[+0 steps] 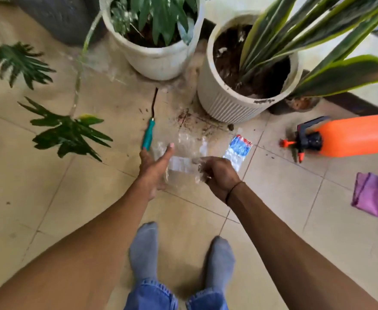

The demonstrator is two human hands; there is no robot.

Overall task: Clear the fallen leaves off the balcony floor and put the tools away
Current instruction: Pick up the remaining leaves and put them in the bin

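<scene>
My socked feet [179,256] stand at the near edge of the tiled floor [49,209]. Just beyond, my right hand [217,175] pinches a clear plastic bag [183,153], fingers curled on its edge, while my left hand [153,168] lies straight-fingered against its other side. Past the left fingertips lies a teal-handled hand tool [149,136]; right of the bag sits a blue-and-white packet [238,149]. Loose soil [190,121] is scattered before the ribbed white pot [239,95], an orange sprayer [349,135] and purple cloth [373,193] near the right edge
</scene>
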